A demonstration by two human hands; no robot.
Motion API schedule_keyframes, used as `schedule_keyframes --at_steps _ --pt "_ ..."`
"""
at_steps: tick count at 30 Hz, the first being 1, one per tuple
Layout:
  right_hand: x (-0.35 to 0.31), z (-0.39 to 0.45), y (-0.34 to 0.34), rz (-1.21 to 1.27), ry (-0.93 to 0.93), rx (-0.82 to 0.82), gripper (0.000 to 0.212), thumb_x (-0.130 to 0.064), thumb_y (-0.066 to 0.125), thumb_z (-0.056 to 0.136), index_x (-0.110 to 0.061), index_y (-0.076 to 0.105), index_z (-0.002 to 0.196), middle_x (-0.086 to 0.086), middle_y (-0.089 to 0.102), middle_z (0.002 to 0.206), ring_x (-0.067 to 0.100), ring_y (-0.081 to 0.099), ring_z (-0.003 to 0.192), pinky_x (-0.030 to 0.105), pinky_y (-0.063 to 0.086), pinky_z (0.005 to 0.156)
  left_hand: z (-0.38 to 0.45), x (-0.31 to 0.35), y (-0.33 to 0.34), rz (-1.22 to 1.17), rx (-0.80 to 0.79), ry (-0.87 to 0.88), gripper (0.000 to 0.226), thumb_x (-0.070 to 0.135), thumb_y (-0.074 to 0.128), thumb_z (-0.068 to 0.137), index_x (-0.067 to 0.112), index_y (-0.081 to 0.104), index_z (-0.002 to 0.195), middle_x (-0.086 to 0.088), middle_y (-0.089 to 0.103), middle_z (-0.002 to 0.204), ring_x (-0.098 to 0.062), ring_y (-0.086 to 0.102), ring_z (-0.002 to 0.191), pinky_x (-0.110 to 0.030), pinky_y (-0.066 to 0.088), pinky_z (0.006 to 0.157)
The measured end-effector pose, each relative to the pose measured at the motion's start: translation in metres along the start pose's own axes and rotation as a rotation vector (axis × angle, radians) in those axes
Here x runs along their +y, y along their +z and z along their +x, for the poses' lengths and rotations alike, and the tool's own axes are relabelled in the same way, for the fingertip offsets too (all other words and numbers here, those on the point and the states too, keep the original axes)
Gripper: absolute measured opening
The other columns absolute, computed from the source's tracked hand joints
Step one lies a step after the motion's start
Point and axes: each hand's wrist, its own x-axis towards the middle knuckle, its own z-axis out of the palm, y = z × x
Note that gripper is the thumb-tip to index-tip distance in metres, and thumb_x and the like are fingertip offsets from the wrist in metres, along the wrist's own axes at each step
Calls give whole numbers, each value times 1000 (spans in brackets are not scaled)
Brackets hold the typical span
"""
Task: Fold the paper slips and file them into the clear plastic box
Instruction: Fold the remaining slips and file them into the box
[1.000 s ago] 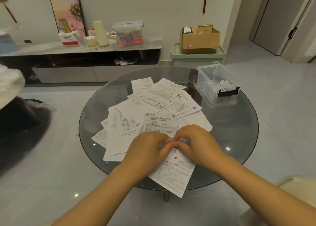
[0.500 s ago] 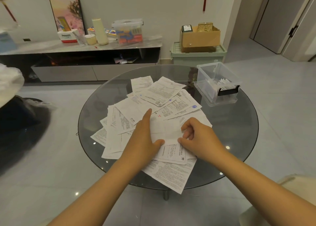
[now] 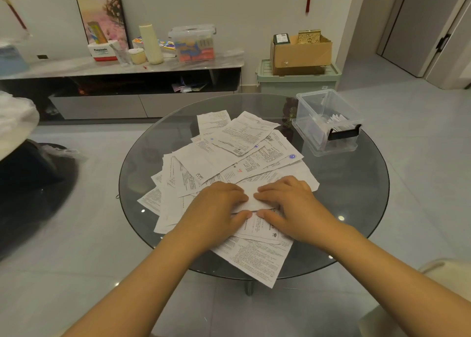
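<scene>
Grey floor tiles surround a round glass surface [image 3: 356, 209] on which a loose heap of printed paper slips [image 3: 229, 155] lies spread across the middle; one long sheet [image 3: 257, 260] hangs over the near edge. Both hands rest on the near part of the heap, side by side and almost touching; the left hand [image 3: 216, 209] and the right hand [image 3: 293, 206] each lie palm down with fingers laid over a folded slip [image 3: 251, 199] and thumbs tucked at its near edge, so the slip is pressed flat and lightly pinched between fingers and thumbs. On the far right of the surface, well apart from the hands, stands the clear plastic box [image 3: 328, 122] with a black handle clip on its near end; several folded slips stand inside it. Beyond, against the wall, a low cabinet [image 3: 127, 66] carries a framed picture [image 3: 102, 15], a lidded plastic tub [image 3: 192, 43] and a pale cylinder [image 3: 151, 44]; a cardboard box [image 3: 302, 53] sits on a green bin [image 3: 297, 81] to the right.
</scene>
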Motion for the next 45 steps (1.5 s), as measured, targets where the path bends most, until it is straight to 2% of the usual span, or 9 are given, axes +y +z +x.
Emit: schedule_keyframes --at_steps 6,9,12,20,25,29,33,41,45 --pt "-4 0 -3 109 83 139 18 -34 46 94 -26 62 97 -4 58 92 14 45 93 27 33 82 2 10 -6 -149 123 -130 17 30 49 94 25 65 98 9 65 88 -10 56 81 -29 46 71" --pt "-4 0 -1 209 151 164 7 -30 52 91 -27 55 96 -2 54 91 16 49 90 29 40 75 1 10 0 -205 103 -186 20 25 54 92 27 58 111 11 59 103 -8 54 94 -20 38 75" --pt "-3 1 1 242 182 160 23 -28 56 90 -29 52 112 -6 51 89 13 48 90 28 41 76 4 6 5 -241 77 -236 40 24 58 90 25 46 129 7 49 124 -5 46 107 -15 30 85" --pt "-4 6 7 169 160 230 40 -28 52 92 -34 47 132 -11 45 84 13 42 92 26 34 84 10 2 5 -274 69 -313 40 20 54 93 24 44 132 5 45 125 -9 46 108 -14 28 85" --pt "-5 6 10 45 166 183 35 -30 44 97 -37 51 131 -5 44 106 15 33 103 26 20 83 11 1 9 -222 101 -301 44 16 59 90 24 46 131 4 35 123 -13 39 115 -20 34 91" --pt "-5 6 6 3 132 104 37 -30 40 97 -33 49 133 -8 41 136 16 27 122 26 13 91 11 0 9 -127 173 -191 20 11 61 88 18 66 106 6 46 101 -16 45 104 -25 38 87" --pt "-4 2 -2 -6 99 73 40 -37 46 93 -29 49 132 -11 48 121 12 29 116 21 9 83 7 4 12 -90 164 -101 19 22 56 92 17 70 104 4 57 100 -13 52 95 -24 43 81" --pt "-3 -11 -17 -54 -53 -61 44 -48 52 87 -33 53 128 -11 51 108 9 33 108 22 15 83 2 6 8 -70 -14 -9 36 45 56 88 31 61 121 17 51 126 -1 43 116 -14 31 88" --pt "-3 -12 -17 -168 -159 7 29 -44 54 83 -27 72 99 -9 64 83 16 50 88 26 27 77 2 7 5 -85 -78 -4 37 50 60 84 36 62 118 18 49 130 0 45 117 -17 36 94"
